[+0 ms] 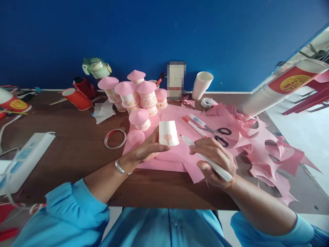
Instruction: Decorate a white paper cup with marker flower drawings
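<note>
My left hand (149, 149) holds a white paper cup (168, 128) upside down, with a red flower drawn on its side. In my right hand (214, 159) is a white marker (216, 168), its tip close to the cup's right side but apart from it. Pink paper sheets (164, 164) lie beneath both hands. A small cup with a pink cone roof (139, 117) stands just behind my left hand, and a pink paper cone (135, 138) lies beside it. Black-handled scissors (216, 131), a red-capped marker (194, 127) and a glue tube (197, 120) rest behind my right hand.
Several decorated cups with pink roofs (136, 91) stand near the blue wall. A tape roll (115, 139) and a power strip (28, 161) lie left. Stacked white cups (202, 85) stand at the back. Pink scraps (267, 154) and a long cup stack (280, 89) are right.
</note>
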A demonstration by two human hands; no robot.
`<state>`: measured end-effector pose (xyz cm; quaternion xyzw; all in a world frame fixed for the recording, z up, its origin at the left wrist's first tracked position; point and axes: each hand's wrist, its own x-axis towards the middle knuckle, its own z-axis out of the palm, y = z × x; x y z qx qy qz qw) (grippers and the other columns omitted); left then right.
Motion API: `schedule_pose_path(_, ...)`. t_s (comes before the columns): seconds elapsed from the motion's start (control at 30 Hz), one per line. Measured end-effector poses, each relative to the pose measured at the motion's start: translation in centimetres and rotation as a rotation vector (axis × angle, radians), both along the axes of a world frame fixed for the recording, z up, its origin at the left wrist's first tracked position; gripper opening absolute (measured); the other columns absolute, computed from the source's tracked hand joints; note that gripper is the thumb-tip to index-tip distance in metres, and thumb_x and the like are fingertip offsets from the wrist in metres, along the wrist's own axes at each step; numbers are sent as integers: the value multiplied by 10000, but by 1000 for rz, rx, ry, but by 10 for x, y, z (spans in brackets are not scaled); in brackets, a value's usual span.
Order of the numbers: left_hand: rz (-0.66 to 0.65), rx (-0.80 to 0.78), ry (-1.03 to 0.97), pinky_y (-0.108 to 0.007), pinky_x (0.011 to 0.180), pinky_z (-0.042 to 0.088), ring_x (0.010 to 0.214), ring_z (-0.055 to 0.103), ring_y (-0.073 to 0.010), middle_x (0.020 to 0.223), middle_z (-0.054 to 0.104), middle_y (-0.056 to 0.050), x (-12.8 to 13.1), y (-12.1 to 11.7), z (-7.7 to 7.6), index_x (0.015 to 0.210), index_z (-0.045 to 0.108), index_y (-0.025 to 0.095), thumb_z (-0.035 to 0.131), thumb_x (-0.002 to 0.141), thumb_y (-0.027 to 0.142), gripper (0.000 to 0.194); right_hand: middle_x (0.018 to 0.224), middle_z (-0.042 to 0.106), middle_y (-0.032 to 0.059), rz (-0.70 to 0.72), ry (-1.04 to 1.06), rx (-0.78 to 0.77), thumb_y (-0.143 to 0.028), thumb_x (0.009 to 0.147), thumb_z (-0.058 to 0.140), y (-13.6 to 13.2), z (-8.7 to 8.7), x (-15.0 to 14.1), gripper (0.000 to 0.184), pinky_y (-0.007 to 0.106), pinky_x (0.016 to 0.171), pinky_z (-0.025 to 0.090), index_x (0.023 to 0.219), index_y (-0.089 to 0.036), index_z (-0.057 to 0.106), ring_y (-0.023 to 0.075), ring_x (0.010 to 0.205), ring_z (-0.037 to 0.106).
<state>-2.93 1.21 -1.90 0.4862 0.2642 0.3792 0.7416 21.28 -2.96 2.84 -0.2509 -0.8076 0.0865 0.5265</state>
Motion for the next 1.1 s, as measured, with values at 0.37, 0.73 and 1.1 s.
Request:
schedule_pose_path(0.37, -14, 6, 4, -411, 1018, 483, 1206, 606, -276, 1286, 665, -64, 0, -2, 2, 1328, 636, 299, 847, 843, 288, 529, 823, 723, 8, -78, -31, -85, -124, 965, 618, -1, -10, -10, 148, 250, 607, 591, 1074, -223, 618, 142, 680, 719)
schedule_pose_path(0.73, -16, -21, 10, -351, 891, 479, 1052, 581, -214, 1188, 628, -44, 0, -1, 2, 1276, 612, 275, 880, 807, 258, 540, 754, 700, -19, -78, -92, -67, -101, 976, 597, 0, -11, -14, 139, 239, 570, 561, 1024, -232, 592, 121, 627, 688)
schedule_pose_path(1.1, -36, -18, -2, -366, 899, 488, 1105, 600, -237, 1237, 618, -67, 3, -1, 4, 1340, 576, 277, 878, 794, 257, 624, 749, 693, -16, -80, -104, -59, -106, 996, 597, 1, -10, -14, 113, 225, 581, 558, 1008, -218, 587, 115, 628, 682)
